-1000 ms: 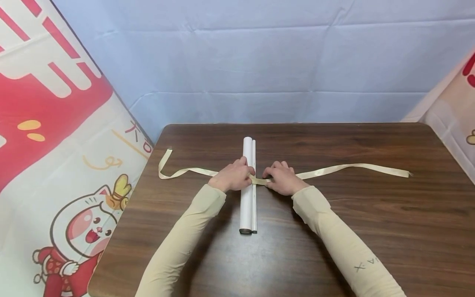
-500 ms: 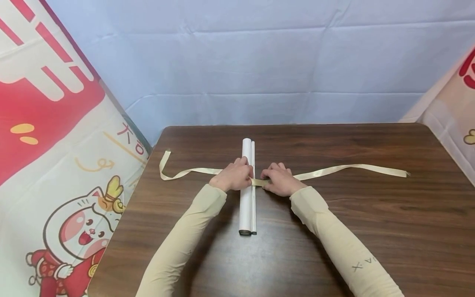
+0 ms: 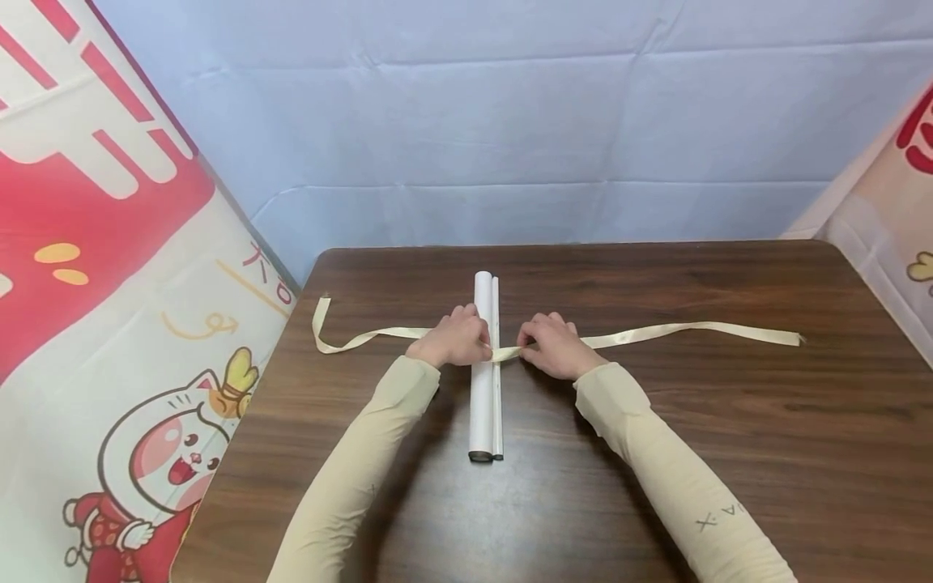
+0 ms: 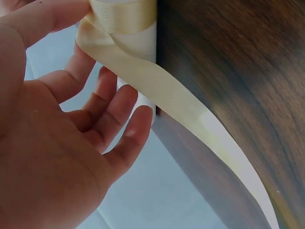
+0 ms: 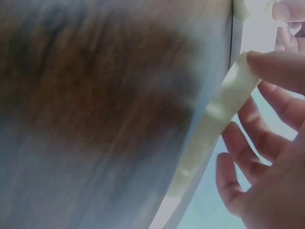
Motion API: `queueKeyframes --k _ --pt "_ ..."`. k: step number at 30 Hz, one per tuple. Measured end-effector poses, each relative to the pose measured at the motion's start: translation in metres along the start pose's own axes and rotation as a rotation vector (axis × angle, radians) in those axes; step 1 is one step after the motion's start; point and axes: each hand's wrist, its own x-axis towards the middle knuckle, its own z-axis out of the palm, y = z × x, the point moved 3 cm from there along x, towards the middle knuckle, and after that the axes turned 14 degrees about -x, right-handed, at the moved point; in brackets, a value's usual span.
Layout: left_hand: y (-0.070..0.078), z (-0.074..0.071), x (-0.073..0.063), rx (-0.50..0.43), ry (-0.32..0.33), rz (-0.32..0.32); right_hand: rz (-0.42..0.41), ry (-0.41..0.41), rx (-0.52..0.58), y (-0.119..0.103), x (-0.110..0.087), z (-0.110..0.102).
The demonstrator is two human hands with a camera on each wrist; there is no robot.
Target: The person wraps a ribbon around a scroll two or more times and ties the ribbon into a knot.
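Note:
A white paper roll (image 3: 481,409), dark at its near end, lies lengthwise on the table with a thin white rod (image 3: 497,409) along its right side. A pale yellow satin ribbon (image 3: 641,333) crosses both, its tails trailing left and right. Over the roll, my left hand (image 3: 455,336) pinches the ribbon between thumb and forefinger; in the left wrist view the ribbon (image 4: 183,102) folds at that pinch. Just right of the rod, my right hand (image 3: 557,348) pinches the ribbon (image 5: 209,119) too, its other fingers loosely curled. A short stretch spans the gap between the hands.
The brown wood-grain table (image 3: 714,453) has rounded far corners. A pale blue cloth (image 3: 510,121) hangs behind it. Printed cartoon sheets stand at the left (image 3: 168,437) and right.
The ribbon stretch between my hands has gone from lying flat to slanting and twisted. My left hand has shifted slightly up and left; both hands keep close to the roll.

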Motion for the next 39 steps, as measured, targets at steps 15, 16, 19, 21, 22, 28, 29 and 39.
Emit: queueKeyframes --k 15,16,19,21,22,28,29,39 --pt "0.003 -0.003 0.004 -0.187 0.024 0.105 0.158 0.069 -0.004 0.000 0.004 -0.008" --pt "0.003 -0.003 0.004 -0.198 0.020 0.104 0.159 0.070 0.001 0.000 0.005 -0.008" --pt "0.001 -0.001 0.004 -0.251 0.011 0.112 0.150 0.080 0.019 -0.002 0.005 -0.008" --pt "0.000 0.000 0.005 -0.283 0.012 0.119 0.142 0.091 0.032 -0.003 0.006 -0.007" --pt "-0.001 0.000 0.005 -0.301 0.012 0.121 0.137 0.096 0.040 -0.004 0.006 -0.007" --pt "-0.002 0.001 0.005 -0.361 0.009 0.123 0.095 0.097 0.106 -0.006 0.008 -0.004" --pt "-0.002 0.001 0.005 -0.368 0.008 0.123 0.087 0.096 0.116 -0.006 0.008 -0.003" --pt "-0.002 0.003 0.004 -0.356 0.043 0.178 0.029 0.058 0.252 -0.010 0.007 0.004"
